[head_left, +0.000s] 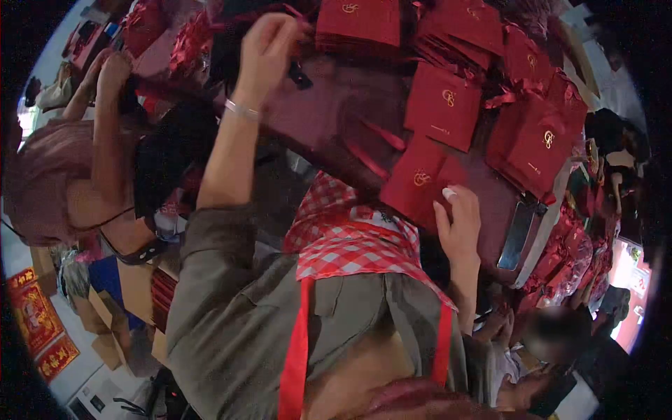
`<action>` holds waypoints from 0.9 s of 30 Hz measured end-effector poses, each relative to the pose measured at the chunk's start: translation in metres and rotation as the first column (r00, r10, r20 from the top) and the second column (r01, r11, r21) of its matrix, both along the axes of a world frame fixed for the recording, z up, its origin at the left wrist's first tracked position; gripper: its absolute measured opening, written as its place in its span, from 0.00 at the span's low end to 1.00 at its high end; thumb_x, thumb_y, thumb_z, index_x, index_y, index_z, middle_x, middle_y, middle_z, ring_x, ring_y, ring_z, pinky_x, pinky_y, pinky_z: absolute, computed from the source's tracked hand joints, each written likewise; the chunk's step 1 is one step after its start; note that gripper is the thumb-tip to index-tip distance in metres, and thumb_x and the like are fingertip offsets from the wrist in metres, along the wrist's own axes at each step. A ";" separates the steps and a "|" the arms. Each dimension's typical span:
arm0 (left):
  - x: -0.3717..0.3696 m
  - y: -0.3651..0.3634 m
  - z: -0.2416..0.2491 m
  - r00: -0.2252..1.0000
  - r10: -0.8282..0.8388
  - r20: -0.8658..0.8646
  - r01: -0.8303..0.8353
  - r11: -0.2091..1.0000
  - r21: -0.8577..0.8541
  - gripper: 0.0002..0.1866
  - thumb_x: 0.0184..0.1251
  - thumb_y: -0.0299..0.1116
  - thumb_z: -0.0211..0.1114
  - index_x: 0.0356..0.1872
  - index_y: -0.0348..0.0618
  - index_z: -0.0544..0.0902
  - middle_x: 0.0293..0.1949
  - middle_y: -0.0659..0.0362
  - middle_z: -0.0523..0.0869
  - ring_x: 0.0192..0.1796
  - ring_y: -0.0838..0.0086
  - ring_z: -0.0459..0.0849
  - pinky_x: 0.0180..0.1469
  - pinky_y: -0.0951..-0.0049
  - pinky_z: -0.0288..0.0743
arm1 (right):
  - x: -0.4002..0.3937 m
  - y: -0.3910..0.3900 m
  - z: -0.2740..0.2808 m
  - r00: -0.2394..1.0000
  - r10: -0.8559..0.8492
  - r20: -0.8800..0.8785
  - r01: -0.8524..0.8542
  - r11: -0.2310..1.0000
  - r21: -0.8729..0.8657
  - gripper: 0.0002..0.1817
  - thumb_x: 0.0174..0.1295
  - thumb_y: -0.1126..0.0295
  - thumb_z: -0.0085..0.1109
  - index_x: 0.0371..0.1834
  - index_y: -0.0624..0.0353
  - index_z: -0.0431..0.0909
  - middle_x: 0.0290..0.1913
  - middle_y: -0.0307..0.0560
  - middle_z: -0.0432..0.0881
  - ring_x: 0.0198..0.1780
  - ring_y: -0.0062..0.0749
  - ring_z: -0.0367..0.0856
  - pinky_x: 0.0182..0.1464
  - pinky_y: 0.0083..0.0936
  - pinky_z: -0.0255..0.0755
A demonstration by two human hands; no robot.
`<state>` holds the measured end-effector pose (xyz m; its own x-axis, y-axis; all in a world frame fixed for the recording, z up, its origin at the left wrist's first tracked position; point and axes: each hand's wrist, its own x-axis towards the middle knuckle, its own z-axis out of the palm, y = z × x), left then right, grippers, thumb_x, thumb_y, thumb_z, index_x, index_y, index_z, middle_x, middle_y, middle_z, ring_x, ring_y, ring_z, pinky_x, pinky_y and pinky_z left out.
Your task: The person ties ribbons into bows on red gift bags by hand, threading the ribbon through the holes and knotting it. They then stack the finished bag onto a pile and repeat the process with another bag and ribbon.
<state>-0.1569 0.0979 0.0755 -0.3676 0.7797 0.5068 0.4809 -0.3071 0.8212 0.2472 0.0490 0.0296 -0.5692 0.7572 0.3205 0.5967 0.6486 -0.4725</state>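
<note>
My left hand [269,49] is raised over the far left of the dark red table [329,112]. Its fingers are pinched on a thin red ribbon [297,12], and a small black object [299,75] hangs just below it. A silver bracelet [241,109] circles that wrist. My right hand [458,224] grips the near edge of a flat red paper bag [420,183] with a gold logo, thumb on top. I wear a grey shirt and a red checked apron [350,248].
Several more red gift bags [535,143] and stacks of them [360,24] cover the table. A dark glossy flat object [516,236] lies at the table's right edge. Another person [84,175] stands at the left with an arm raised. Someone else [553,336] is at the lower right.
</note>
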 end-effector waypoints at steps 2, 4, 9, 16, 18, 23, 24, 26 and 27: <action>0.078 -0.014 -0.022 0.846 -0.397 0.356 0.467 0.874 -0.134 0.05 0.68 0.29 0.57 0.37 0.38 0.77 0.31 0.66 0.78 0.35 0.82 0.75 0.41 0.79 0.71 | -0.011 -0.004 0.013 0.998 0.035 -0.050 -0.031 0.998 0.061 0.19 0.51 0.72 0.65 0.47 0.63 0.74 0.52 0.53 0.74 0.54 0.52 0.71 0.55 0.43 0.68; 0.141 -0.036 -0.022 0.762 -0.627 0.160 0.626 0.652 -0.428 0.07 0.67 0.31 0.57 0.39 0.37 0.77 0.32 0.58 0.81 0.36 0.75 0.79 0.41 0.74 0.73 | -0.022 -0.007 0.027 0.988 0.085 -0.132 -0.069 0.990 0.120 0.25 0.50 0.70 0.67 0.52 0.65 0.72 0.55 0.54 0.73 0.58 0.54 0.69 0.59 0.45 0.66; 0.213 -0.063 -0.057 0.547 -0.661 0.513 0.824 0.532 -0.192 0.07 0.65 0.30 0.60 0.34 0.36 0.75 0.28 0.58 0.81 0.31 0.77 0.79 0.35 0.74 0.73 | -0.018 -0.008 0.024 0.989 0.114 -0.090 -0.108 0.992 0.065 0.24 0.50 0.68 0.67 0.50 0.65 0.73 0.52 0.55 0.75 0.54 0.51 0.73 0.58 0.47 0.67; 0.201 -0.078 -0.062 0.307 -0.383 0.871 0.888 0.444 -0.118 0.06 0.67 0.31 0.61 0.33 0.41 0.73 0.29 0.65 0.80 0.31 0.85 0.79 0.33 0.84 0.74 | -0.011 -0.009 0.021 0.988 0.138 -0.065 -0.142 0.987 -0.068 0.10 0.54 0.70 0.63 0.35 0.63 0.76 0.30 0.52 0.78 0.35 0.50 0.77 0.50 0.45 0.71; 0.196 -0.077 -0.057 0.459 -0.446 0.768 0.848 0.477 -0.230 0.07 0.67 0.32 0.61 0.34 0.40 0.74 0.29 0.65 0.80 0.34 0.86 0.78 0.35 0.84 0.74 | -0.004 -0.006 0.022 0.987 0.132 -0.093 -0.134 0.991 -0.019 0.09 0.54 0.71 0.62 0.35 0.63 0.76 0.31 0.53 0.78 0.36 0.50 0.78 0.48 0.43 0.73; 0.176 -0.070 -0.049 0.823 -0.432 0.368 0.559 0.730 -0.393 0.08 0.64 0.30 0.63 0.37 0.36 0.77 0.30 0.60 0.82 0.32 0.80 0.79 0.35 0.79 0.73 | 0.053 0.001 0.056 0.870 -0.367 -0.329 0.407 0.912 0.059 0.04 0.56 0.78 0.60 0.33 0.65 0.77 0.34 0.53 0.81 0.35 0.42 0.80 0.41 0.30 0.75; 0.171 -0.068 -0.047 0.907 -0.406 0.109 0.411 0.801 -0.436 0.08 0.62 0.30 0.64 0.38 0.36 0.78 0.29 0.58 0.82 0.31 0.79 0.80 0.36 0.79 0.74 | 0.051 -0.001 0.064 0.756 -0.468 -0.459 0.485 0.870 -0.088 0.03 0.56 0.79 0.60 0.33 0.65 0.78 0.33 0.53 0.81 0.34 0.39 0.80 0.40 0.28 0.74; 0.168 -0.064 -0.052 0.934 -0.356 -0.002 0.326 0.857 -0.400 0.09 0.60 0.29 0.65 0.39 0.36 0.79 0.31 0.55 0.83 0.33 0.75 0.82 0.37 0.77 0.75 | 0.051 0.002 0.057 0.798 -0.431 -0.422 0.458 0.888 -0.040 0.03 0.59 0.78 0.58 0.35 0.65 0.78 0.35 0.49 0.81 0.37 0.33 0.80 0.42 0.28 0.75; 0.168 -0.062 -0.049 0.942 -0.335 0.023 0.311 0.844 -0.437 0.10 0.61 0.28 0.65 0.41 0.35 0.78 0.33 0.56 0.83 0.37 0.76 0.81 0.40 0.76 0.75 | 0.048 0.005 0.054 0.837 -0.393 -0.381 0.425 0.905 0.002 0.04 0.61 0.77 0.57 0.36 0.65 0.78 0.37 0.46 0.81 0.39 0.27 0.80 0.43 0.27 0.75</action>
